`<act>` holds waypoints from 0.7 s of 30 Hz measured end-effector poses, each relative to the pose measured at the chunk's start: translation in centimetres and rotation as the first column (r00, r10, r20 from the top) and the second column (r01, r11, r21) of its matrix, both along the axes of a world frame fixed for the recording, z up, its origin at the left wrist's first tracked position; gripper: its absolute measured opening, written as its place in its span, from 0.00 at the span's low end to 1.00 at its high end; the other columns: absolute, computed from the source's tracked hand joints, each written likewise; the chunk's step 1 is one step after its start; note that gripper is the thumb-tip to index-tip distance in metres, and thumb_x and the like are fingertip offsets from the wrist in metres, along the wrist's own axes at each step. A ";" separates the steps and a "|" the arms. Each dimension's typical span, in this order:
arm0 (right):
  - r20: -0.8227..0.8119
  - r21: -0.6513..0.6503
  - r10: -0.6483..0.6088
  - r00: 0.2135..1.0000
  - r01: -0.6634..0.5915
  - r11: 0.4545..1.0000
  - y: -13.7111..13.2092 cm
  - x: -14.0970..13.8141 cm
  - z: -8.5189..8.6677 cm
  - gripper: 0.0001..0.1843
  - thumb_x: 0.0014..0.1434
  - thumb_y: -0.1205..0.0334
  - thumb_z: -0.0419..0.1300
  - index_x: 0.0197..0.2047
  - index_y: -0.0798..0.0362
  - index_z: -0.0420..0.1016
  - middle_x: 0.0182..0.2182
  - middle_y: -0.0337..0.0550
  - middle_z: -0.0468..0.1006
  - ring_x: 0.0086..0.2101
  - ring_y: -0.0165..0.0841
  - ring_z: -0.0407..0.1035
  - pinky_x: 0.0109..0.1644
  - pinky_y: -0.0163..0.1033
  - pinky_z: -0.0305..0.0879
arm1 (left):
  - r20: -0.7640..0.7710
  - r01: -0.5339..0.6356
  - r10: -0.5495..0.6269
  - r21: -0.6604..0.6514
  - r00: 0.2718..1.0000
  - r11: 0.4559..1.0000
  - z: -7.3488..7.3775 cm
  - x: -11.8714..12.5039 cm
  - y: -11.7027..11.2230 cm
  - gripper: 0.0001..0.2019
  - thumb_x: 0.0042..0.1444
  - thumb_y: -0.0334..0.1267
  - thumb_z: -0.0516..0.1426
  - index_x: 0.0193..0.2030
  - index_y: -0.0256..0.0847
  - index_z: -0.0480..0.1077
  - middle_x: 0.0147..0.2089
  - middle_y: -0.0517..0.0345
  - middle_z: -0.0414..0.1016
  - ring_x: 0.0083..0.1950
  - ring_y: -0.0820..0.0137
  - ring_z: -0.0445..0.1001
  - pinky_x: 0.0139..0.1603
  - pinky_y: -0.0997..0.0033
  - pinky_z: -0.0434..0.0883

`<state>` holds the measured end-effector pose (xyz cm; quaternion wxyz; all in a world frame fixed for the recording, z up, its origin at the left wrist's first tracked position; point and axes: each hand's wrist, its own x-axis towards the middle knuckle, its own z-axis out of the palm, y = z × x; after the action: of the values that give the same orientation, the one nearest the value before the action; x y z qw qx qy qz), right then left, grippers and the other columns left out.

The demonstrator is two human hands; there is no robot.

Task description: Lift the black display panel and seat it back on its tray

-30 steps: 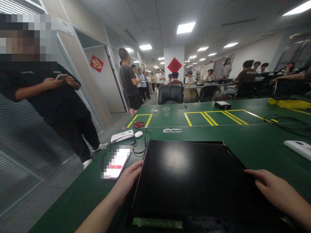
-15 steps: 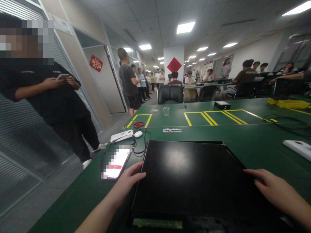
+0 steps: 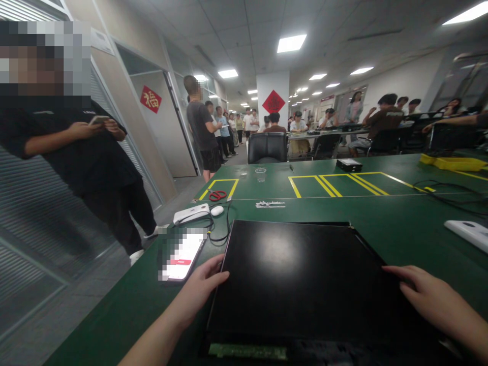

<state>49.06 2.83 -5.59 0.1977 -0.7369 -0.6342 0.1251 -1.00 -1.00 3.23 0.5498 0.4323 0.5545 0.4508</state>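
A large flat black panel (image 3: 301,277) lies on the green table (image 3: 396,229) right in front of me, a strip of green circuit board showing at its near edge. My left hand (image 3: 200,292) rests on the panel's left edge, thumb on top and fingers curled under the side. My right hand (image 3: 430,300) lies flat on the panel's right edge with its fingers stretched out. Just left of my left hand a phone (image 3: 180,256) with a lit screen lies on the table.
A white device (image 3: 191,213) with a mouse (image 3: 217,210) and black cable sits behind the phone. Red scissors (image 3: 217,195), a clear cup (image 3: 261,174), a small black box (image 3: 349,164), a yellow tray (image 3: 455,162). A person (image 3: 76,168) holding a phone stands left; others stand or sit beyond.
My left thumb has slid a little further onto the panel's left edge. The panel and my right hand have not moved.
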 end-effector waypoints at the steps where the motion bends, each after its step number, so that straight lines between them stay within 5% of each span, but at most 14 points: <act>1: 0.001 -0.006 0.002 1.000 -0.002 1.000 0.0 0.0 0.0 0.27 0.49 0.54 0.50 0.45 0.47 0.85 0.48 0.52 0.85 0.46 0.48 0.80 0.52 0.49 0.74 | 0.000 -0.005 0.005 -0.004 1.000 1.000 0.0 0.0 0.0 0.21 0.43 0.42 0.72 0.46 0.45 0.83 0.55 0.50 0.85 0.62 0.45 0.76 0.65 0.51 0.68; 7: 0.022 -0.019 0.002 1.000 -0.001 1.000 0.0 -0.1 -0.1 0.28 0.50 0.54 0.49 0.47 0.48 0.85 0.50 0.52 0.84 0.48 0.46 0.79 0.53 0.47 0.73 | -0.055 -0.056 0.057 0.029 0.997 0.998 -1.1 -0.8 -0.1 0.30 0.42 0.45 0.74 0.54 0.42 0.81 0.71 0.43 0.71 0.70 0.42 0.68 0.71 0.45 0.62; 12: -0.034 0.028 -0.006 0.999 0.007 1.000 0.1 0.0 -0.6 0.27 0.50 0.53 0.50 0.47 0.47 0.84 0.49 0.52 0.84 0.49 0.47 0.79 0.53 0.48 0.73 | -0.006 -0.051 0.052 0.121 0.999 0.991 -1.4 -1.0 -0.2 0.29 0.44 0.47 0.74 0.55 0.45 0.81 0.79 0.48 0.55 0.77 0.43 0.55 0.75 0.47 0.56; 17: -0.081 0.062 -0.012 0.997 0.017 0.998 0.3 -0.1 -0.9 0.28 0.53 0.49 0.52 0.52 0.47 0.80 0.44 0.50 0.85 0.46 0.46 0.80 0.51 0.48 0.74 | 0.220 -0.007 -0.015 0.098 0.975 0.995 -1.3 -0.6 -0.5 0.32 0.49 0.43 0.73 0.63 0.48 0.75 0.74 0.48 0.68 0.73 0.44 0.64 0.73 0.46 0.61; 21: -0.020 0.089 -0.035 0.999 0.037 0.995 0.5 -0.4 -0.9 0.27 0.57 0.44 0.49 0.49 0.45 0.81 0.39 0.49 0.86 0.45 0.46 0.80 0.49 0.47 0.76 | 0.250 -0.014 -0.019 0.129 0.968 0.992 -1.3 -0.6 -0.6 0.31 0.49 0.42 0.72 0.62 0.49 0.76 0.70 0.49 0.73 0.72 0.43 0.66 0.71 0.46 0.64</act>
<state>48.62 3.30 -6.49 0.2384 -0.7375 -0.6239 0.0999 -1.63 -1.59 1.92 0.5869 0.4072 0.4495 0.5363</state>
